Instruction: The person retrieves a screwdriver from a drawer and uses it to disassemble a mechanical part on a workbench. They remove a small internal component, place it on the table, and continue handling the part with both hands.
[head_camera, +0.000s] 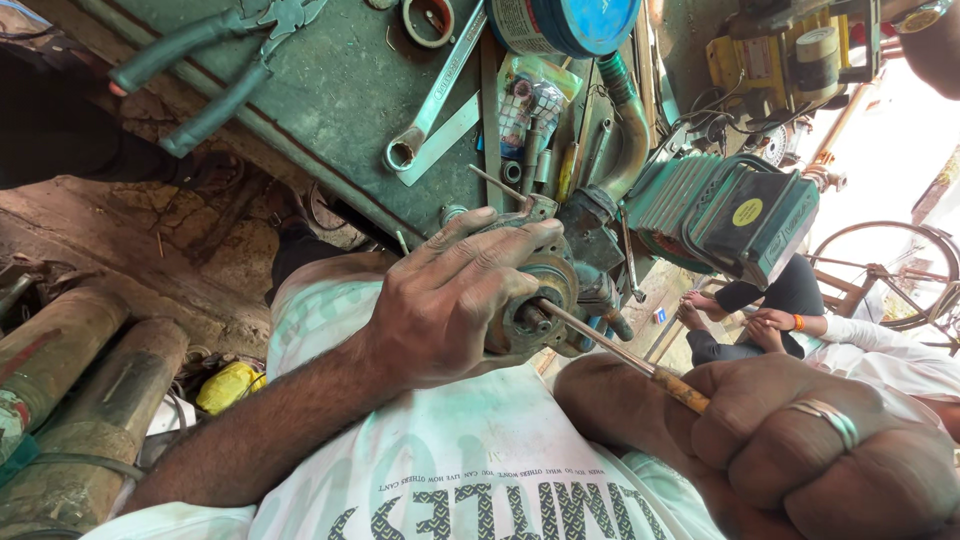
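Bench crowded: pliers (215, 70), wrench (430, 105), blue tin (570, 22) block top; green motor (725, 215) hems right; open patch mid-bench.

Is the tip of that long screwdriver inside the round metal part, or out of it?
In. The orange-handled screwdriver, gripped by the right hand, runs its shaft into the round greasy metal part's centre, which the left hand holds.

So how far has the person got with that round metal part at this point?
Mid-job. The left hand grips a greasy round metal assembly against the person's lap, clear of the workbench. The right hand holds a screwdriver with its tip in the assembly's centre. Pliers and a spanner lie unused on the bench. What remains cannot be told.
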